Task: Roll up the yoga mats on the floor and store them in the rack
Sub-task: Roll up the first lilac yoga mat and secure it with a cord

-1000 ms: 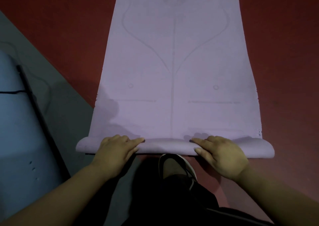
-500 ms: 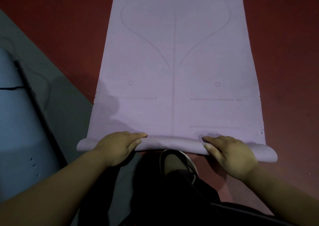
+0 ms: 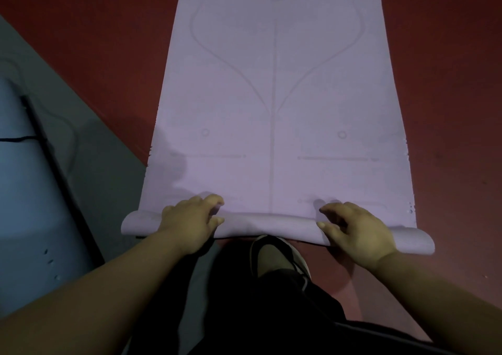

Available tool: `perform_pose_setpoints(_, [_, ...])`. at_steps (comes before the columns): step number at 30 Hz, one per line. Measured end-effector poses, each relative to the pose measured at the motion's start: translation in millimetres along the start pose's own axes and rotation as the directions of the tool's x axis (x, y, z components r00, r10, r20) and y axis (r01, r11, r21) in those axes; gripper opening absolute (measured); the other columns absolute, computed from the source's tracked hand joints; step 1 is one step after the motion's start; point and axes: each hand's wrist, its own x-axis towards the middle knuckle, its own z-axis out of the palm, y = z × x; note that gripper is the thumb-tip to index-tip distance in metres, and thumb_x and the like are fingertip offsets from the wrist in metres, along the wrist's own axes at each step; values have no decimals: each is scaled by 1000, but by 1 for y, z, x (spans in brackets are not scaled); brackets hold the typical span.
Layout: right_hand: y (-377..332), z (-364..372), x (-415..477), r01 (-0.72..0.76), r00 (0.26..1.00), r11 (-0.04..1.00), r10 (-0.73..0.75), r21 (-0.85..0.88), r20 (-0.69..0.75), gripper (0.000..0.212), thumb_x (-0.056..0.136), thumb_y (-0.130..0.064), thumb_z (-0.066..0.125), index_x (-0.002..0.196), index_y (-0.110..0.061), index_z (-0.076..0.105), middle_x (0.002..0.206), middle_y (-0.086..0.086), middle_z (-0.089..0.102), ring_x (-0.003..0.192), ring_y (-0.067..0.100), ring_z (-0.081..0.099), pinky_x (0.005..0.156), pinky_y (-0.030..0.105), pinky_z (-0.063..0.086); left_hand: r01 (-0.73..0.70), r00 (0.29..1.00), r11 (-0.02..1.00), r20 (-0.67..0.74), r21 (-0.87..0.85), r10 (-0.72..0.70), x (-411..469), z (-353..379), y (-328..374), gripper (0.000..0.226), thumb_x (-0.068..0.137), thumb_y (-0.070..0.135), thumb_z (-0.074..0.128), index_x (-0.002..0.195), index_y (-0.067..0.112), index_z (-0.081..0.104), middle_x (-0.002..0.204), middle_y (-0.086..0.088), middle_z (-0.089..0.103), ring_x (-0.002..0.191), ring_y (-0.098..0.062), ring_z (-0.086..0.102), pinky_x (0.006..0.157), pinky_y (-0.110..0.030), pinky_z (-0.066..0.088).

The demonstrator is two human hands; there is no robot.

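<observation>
Where yoga mat (image 3: 274,105) curls: rolled end (image 3: 271,225), nearside.
Left hand (image 3: 190,223): grips rolled end.
Right hand (image 3: 358,232): grips rolled end.

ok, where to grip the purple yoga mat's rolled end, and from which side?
Grip the rolled end of the purple yoga mat from the near side, over its top, one hand toward each end, as the left hand and right hand sit now. It is a low cylinder lying crosswise with flat mat only beyond it, so a spread grip likely keeps the roll even.
</observation>
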Motion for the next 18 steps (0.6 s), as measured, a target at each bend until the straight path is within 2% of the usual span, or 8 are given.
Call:
perform_pose_setpoints(3, [2,1,5,22,999,999,-21,35,-29,23,89,-52,67,106,-38,73,90,-16,59,92,12,56,80,35,51,63,986,998,-153,23,-59,0,2,11,26,95,54,56,120,46,55,121,10,49,119,-21,45,105,-46,32])
perform_pose_setpoints(5, [2,0,9,34,999,997,-33,75,-10,9,90,-46,70,95,-40,74,93,-17,61,94,11,56,82,37,51,63,970,998,-238,17,-57,0,5,20,16,95,47,60,109,43,63,114,12,52,117,-20,46,98,-40,33])
perform_pose_setpoints(7, [1,-1,9,60,998,995,-62,84,16,5,92,-41,69,91,-40,73,93,-19,62,94,10,58,80,36,51,43,963,999,-265,3,-40,-1,10,25,13,96,37,59,103,40,70,108,11,58,111,-19,52,86,-35,34])
perform_pose_setpoints(10, [3,-1,6,136,991,989,-136,53,-11,9,95,-42,66,92,-40,74,92,-20,62,91,11,59,76,32,50,-15,948,1000,-318,-15,10,-5,20,15,15,95,31,60,93,38,73,98,9,63,96,-23,60,78,-36,41])
perform_pose_setpoints(13, [9,0,-2,246,967,969,-245,-1,-75,27,95,-51,56,98,-36,78,92,-16,64,87,14,59,73,31,51,-131,926,991,-361,-30,112,-11,23,3,24,92,40,49,88,37,73,89,10,62,84,-24,61,73,-38,45])
perform_pose_setpoints(15, [12,0,-8,320,941,945,-325,-59,-97,36,92,-55,57,106,-31,79,94,-11,63,85,17,59,71,35,51,-190,927,981,-333,-25,171,-16,21,-2,31,89,50,46,97,37,73,93,11,61,85,-22,60,75,-38,46])
perform_pose_setpoints(18, [12,1,-10,344,924,922,-366,-180,-112,43,89,-61,57,112,-31,77,96,-8,58,81,21,54,67,37,45,-237,927,970,-289,48,240,-20,20,-11,40,77,57,71,112,37,72,99,11,60,89,-19,59,81,-39,47])
